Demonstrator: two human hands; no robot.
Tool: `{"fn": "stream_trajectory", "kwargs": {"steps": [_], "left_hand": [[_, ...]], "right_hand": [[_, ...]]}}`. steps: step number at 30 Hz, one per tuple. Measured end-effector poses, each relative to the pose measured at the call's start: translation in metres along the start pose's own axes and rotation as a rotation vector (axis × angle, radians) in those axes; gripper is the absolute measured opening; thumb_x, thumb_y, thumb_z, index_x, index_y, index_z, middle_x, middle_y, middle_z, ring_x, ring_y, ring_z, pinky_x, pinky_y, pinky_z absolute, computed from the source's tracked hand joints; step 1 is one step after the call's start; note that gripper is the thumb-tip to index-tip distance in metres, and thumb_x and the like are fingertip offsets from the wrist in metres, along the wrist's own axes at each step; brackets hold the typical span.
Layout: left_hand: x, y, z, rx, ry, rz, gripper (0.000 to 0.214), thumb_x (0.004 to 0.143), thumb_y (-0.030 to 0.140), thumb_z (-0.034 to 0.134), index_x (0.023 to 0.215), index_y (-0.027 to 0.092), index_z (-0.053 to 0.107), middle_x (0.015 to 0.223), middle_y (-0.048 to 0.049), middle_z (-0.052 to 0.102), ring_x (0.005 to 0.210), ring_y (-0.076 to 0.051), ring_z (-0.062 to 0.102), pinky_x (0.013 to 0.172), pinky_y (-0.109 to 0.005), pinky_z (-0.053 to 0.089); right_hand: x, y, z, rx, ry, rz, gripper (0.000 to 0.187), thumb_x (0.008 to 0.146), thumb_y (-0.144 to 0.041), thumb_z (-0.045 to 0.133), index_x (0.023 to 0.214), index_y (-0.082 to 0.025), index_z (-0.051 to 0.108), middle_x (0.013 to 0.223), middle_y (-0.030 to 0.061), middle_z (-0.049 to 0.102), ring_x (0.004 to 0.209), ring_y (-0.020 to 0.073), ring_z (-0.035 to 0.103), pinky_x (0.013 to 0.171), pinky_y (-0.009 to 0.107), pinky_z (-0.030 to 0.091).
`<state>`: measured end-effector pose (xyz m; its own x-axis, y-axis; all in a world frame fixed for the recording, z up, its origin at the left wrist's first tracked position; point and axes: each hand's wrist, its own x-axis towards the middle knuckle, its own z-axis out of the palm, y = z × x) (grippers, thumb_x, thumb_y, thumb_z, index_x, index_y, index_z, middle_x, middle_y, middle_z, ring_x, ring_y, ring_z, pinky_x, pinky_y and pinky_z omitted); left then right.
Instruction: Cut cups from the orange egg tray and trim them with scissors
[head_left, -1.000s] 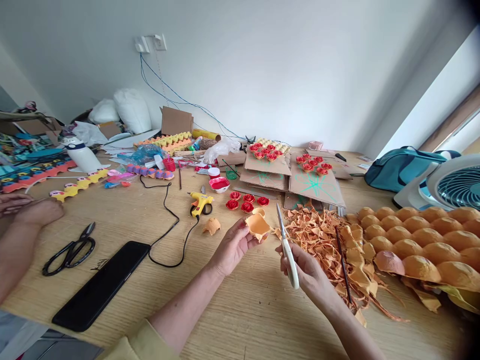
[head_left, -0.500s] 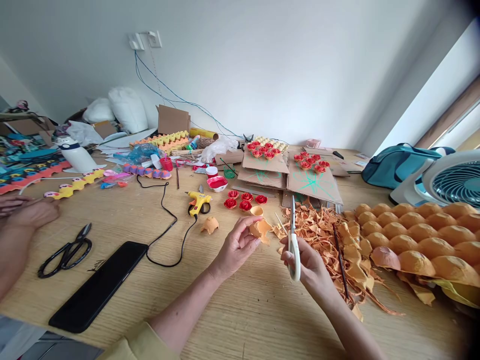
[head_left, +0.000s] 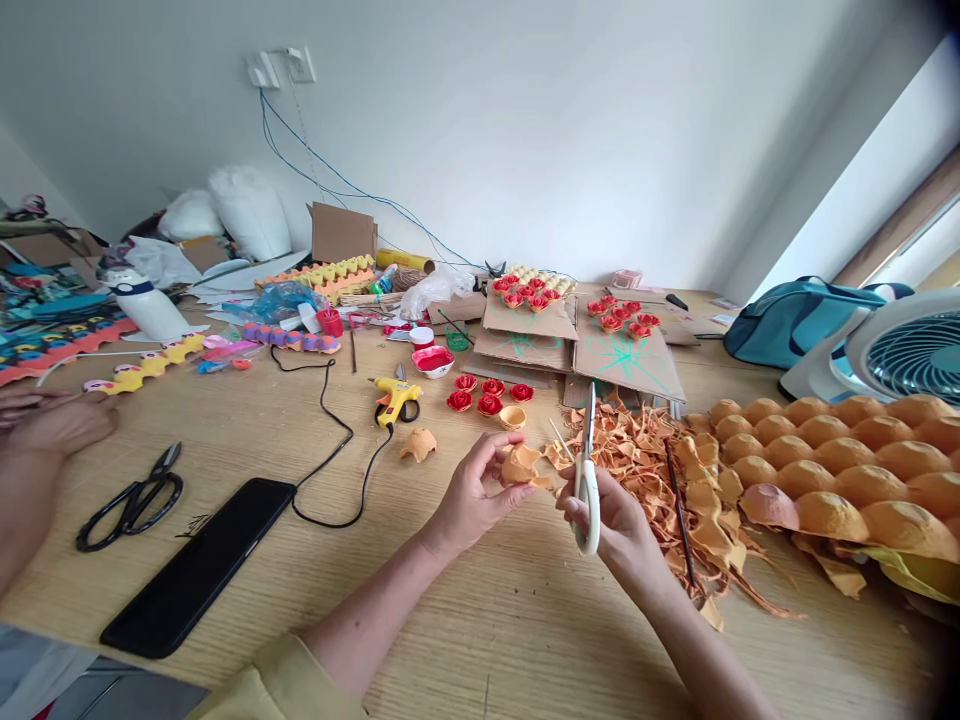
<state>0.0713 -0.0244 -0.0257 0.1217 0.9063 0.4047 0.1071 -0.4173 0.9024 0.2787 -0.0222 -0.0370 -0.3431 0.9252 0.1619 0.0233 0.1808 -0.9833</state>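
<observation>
- A yellow sleeve [head_left: 277, 685] covers the person's left forearm at the near edge of the wooden table [head_left: 487, 630].
- A black phone [head_left: 196, 565] lies flat to the left, with black scissors [head_left: 131, 500] just beyond it.
- The left hand [head_left: 480, 492] pinches an orange carton cup [head_left: 519, 465] between thumb and fingertips, the fingers curled close together. The cup is held just above the table, in the middle of the view.
- The right hand [head_left: 611, 520] is wrapped around the handle of the white scissors [head_left: 586, 485], fingers pressed through the loops. The blades point up and away, just beside the cup.
- Whether the blades touch the cup cannot be told.
- At the far left, another person's hand [head_left: 52, 425] rests on the table, well apart from the cutting.
- Right of the hands spreads a heap of orange scraps [head_left: 645, 455]. A dark stick [head_left: 679, 510] lies across it.
- Beyond the heap sits an orange egg tray [head_left: 832, 460], domes upward.
- A cut carton piece [head_left: 418, 443] lies on the table left of the held cup.
- A yellow glue gun [head_left: 394, 398] stands behind it, with a black cable [head_left: 330, 440] trailing from it.
- Red paper roses [head_left: 487, 395] sit in a cluster near a small orange cup [head_left: 512, 417].
- Farther back lie cardboard sheets [head_left: 600, 365] carrying more roses, and a bowl of red paint [head_left: 433, 360].
- A fan [head_left: 900, 355] and a blue bag [head_left: 795, 320] stand at the far right.
</observation>
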Motion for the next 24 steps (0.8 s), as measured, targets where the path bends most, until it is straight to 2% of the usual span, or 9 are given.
{"fn": "stream_trajectory", "kwargs": {"steps": [3, 6, 10, 13, 16, 20, 24], "left_hand": [[-0.002, 0.003, 0.003, 0.279, 0.017, 0.157, 0.045, 0.080, 0.020, 0.073, 0.120, 0.023, 0.053, 0.117, -0.0076, 0.059, 0.101, -0.020, 0.059, 0.082, -0.030, 0.051], [-0.004, 0.004, 0.006, 0.439, 0.030, 0.276, 0.051, 0.080, 0.015, 0.072, 0.125, 0.024, 0.049, 0.118, -0.0083, 0.060, 0.107, -0.022, 0.057, 0.089, -0.036, 0.050], [-0.006, 0.002, 0.009, 0.496, -0.009, 0.366, 0.051, 0.082, 0.013, 0.068, 0.127, 0.025, 0.048, 0.119, -0.0098, 0.057, 0.114, -0.025, 0.053, 0.097, -0.043, 0.047], [-0.008, 0.001, 0.012, 0.448, -0.031, 0.364, 0.045, 0.082, 0.013, 0.067, 0.122, 0.025, 0.051, 0.121, -0.0107, 0.054, 0.119, -0.026, 0.051, 0.100, -0.045, 0.045], [-0.010, 0.002, 0.014, 0.337, -0.044, 0.284, 0.044, 0.082, 0.019, 0.070, 0.121, 0.025, 0.051, 0.128, -0.0121, 0.050, 0.123, -0.027, 0.049, 0.099, -0.043, 0.047], [-0.010, 0.004, 0.013, -0.004, -0.105, 0.014, 0.049, 0.087, 0.035, 0.066, 0.129, 0.024, 0.045, 0.134, -0.0134, 0.049, 0.111, -0.023, 0.058, 0.088, -0.035, 0.053], [-0.006, 0.004, 0.011, -0.208, -0.079, -0.245, 0.044, 0.092, 0.051, 0.053, 0.123, 0.019, 0.052, 0.120, -0.0120, 0.058, 0.095, -0.020, 0.063, 0.074, -0.029, 0.055]], "right_hand": [[0.000, 0.000, 0.003, 0.016, 0.024, -0.024, 0.032, 0.085, -0.046, 0.068, 0.108, -0.025, 0.058, 0.087, 0.0015, 0.059, 0.078, 0.0174, 0.052, 0.064, 0.027, 0.042], [-0.001, 0.000, 0.008, 0.013, 0.071, -0.055, 0.034, 0.082, -0.045, 0.071, 0.106, -0.024, 0.059, 0.092, 0.0034, 0.061, 0.079, 0.0184, 0.054, 0.064, 0.028, 0.044], [-0.002, 0.001, 0.015, 0.005, 0.100, -0.094, 0.037, 0.079, -0.045, 0.074, 0.107, -0.025, 0.060, 0.092, 0.0040, 0.061, 0.080, 0.0191, 0.055, 0.066, 0.029, 0.046], [-0.003, 0.000, 0.017, 0.003, 0.086, -0.103, 0.034, 0.081, -0.045, 0.072, 0.105, -0.025, 0.060, 0.087, 0.0027, 0.060, 0.077, 0.0186, 0.055, 0.065, 0.029, 0.046], [-0.004, -0.001, 0.017, 0.019, 0.079, -0.099, 0.033, 0.082, -0.043, 0.072, 0.106, -0.025, 0.057, 0.086, 0.0011, 0.058, 0.073, 0.0164, 0.052, 0.062, 0.028, 0.044], [-0.005, -0.003, 0.013, 0.063, 0.064, -0.090, 0.030, 0.086, -0.038, 0.069, 0.108, -0.027, 0.053, 0.088, -0.0007, 0.055, 0.070, 0.0136, 0.049, 0.060, 0.026, 0.041], [-0.007, -0.005, 0.008, 0.027, 0.054, -0.110, 0.030, 0.087, -0.034, 0.068, 0.111, -0.028, 0.051, 0.086, -0.0017, 0.054, 0.072, 0.0138, 0.050, 0.064, 0.026, 0.042]]}}
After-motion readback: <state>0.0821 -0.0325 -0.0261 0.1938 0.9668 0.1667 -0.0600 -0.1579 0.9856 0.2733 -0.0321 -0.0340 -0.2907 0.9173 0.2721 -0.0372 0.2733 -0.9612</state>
